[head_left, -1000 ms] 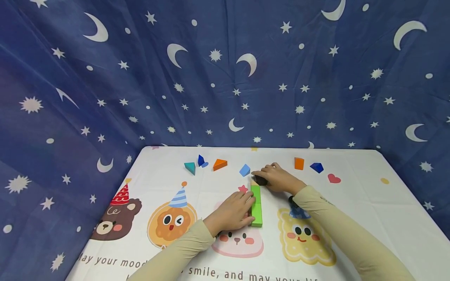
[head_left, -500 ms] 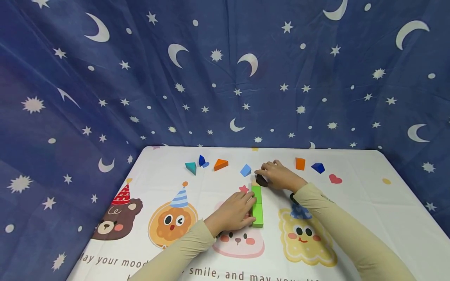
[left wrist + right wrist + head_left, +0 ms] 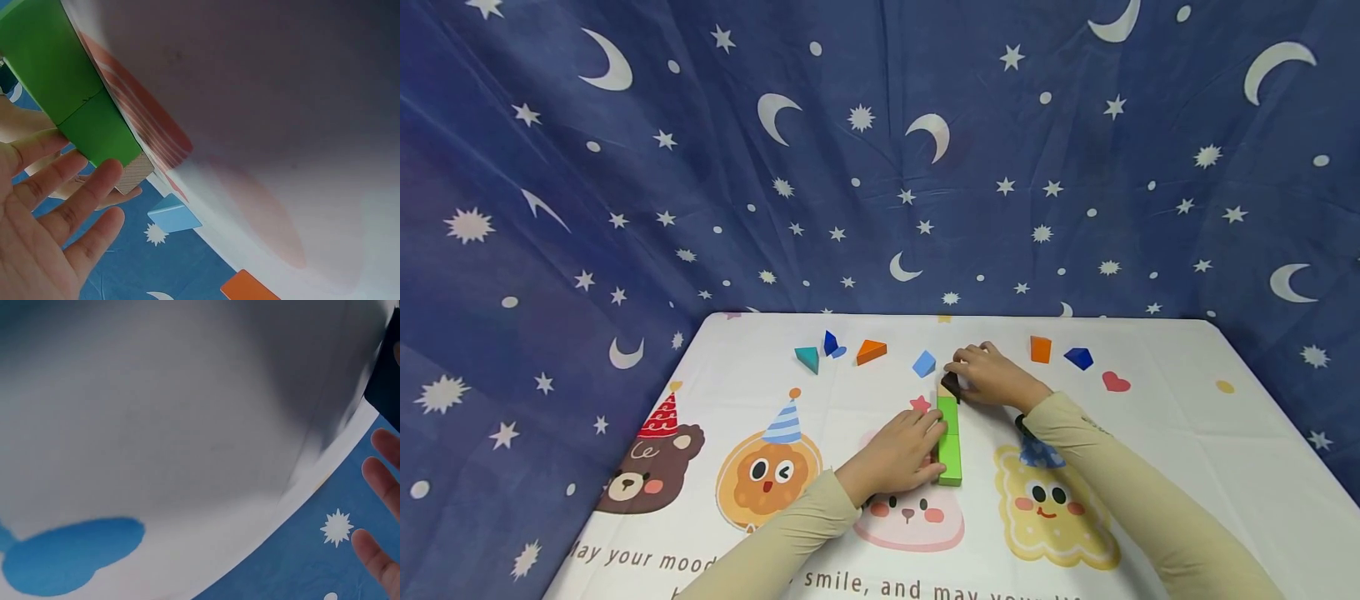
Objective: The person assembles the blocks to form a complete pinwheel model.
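1. Two green blocks [image 3: 950, 446] lie end to end in a straight row on a white tablecloth [image 3: 1195, 500] printed with party-hatted cartoon characters.
2. A person's left hand [image 3: 892, 452] rests along the left side of the green blocks, its fingers extended and touching them without a grasp.
3. A wooden block [image 3: 136, 174] adjoins the far end of the green blocks, continuing the row.
4. The right hand [image 3: 997, 379], past the far end of the green blocks, grips a black block [image 3: 951, 386] just beside the wooden one; whether those two touch cannot be told.
5. Beyond the green blocks and slightly left sits a light blue block [image 3: 925, 364].
6. Farther left of the green blocks, an orange wedge [image 3: 871, 352], a dark blue wedge [image 3: 830, 342] and a teal block [image 3: 807, 358] are scattered.
7. To the right of and beyond the green blocks lie an orange block [image 3: 1041, 349] and a dark blue block [image 3: 1079, 359].
8. A blue curtain [image 3: 820, 208] of moons and stars hangs behind the green blocks.
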`<state>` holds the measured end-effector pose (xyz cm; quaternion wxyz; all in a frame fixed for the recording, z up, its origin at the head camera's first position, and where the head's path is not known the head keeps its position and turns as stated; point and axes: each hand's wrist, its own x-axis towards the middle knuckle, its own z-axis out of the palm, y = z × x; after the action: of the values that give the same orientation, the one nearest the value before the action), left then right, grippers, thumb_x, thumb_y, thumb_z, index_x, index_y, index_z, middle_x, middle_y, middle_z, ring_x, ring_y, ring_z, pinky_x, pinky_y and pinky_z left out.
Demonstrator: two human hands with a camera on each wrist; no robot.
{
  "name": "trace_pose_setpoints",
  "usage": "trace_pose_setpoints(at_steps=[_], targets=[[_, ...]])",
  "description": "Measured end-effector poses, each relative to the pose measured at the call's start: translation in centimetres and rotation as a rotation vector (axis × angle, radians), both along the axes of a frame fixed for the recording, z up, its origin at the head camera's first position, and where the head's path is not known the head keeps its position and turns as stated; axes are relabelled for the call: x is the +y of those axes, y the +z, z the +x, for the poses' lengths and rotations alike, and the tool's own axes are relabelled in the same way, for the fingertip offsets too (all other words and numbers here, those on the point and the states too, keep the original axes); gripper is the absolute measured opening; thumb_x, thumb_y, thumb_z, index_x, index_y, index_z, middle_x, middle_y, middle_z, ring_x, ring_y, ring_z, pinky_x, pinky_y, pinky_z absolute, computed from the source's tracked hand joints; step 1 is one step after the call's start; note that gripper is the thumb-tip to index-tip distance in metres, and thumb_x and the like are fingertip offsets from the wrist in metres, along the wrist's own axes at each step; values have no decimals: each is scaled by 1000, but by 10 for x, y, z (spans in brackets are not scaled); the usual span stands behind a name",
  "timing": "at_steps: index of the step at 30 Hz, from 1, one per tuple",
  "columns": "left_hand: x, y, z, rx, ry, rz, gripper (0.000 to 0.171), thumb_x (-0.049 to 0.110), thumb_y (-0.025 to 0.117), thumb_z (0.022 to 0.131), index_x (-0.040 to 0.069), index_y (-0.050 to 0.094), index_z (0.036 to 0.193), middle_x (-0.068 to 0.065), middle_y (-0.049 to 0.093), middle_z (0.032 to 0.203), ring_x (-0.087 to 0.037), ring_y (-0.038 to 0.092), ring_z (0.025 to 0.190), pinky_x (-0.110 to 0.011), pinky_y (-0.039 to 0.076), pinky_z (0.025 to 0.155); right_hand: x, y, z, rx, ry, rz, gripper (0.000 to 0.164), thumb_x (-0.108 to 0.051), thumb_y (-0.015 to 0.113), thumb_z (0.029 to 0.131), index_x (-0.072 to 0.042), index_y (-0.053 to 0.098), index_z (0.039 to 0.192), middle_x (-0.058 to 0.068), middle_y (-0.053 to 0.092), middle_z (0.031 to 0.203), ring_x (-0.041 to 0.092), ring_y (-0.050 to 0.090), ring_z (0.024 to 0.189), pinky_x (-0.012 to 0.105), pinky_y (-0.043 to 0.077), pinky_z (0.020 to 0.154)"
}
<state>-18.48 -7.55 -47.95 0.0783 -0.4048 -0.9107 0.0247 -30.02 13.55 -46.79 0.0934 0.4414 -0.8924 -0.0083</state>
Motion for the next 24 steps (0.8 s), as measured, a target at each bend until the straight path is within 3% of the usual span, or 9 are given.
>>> trace_pose_setpoints(at_steps=[24], targets=[[-1,1,0,1,0,-4,56,50,48,92,11,45,132,-4,48,135,-18,50,120,-31,38,105,-5,3,2,-36,62,-15,35,-19,74,79,-17,67,113,6,65,98,23,60,90,45,47,81]])
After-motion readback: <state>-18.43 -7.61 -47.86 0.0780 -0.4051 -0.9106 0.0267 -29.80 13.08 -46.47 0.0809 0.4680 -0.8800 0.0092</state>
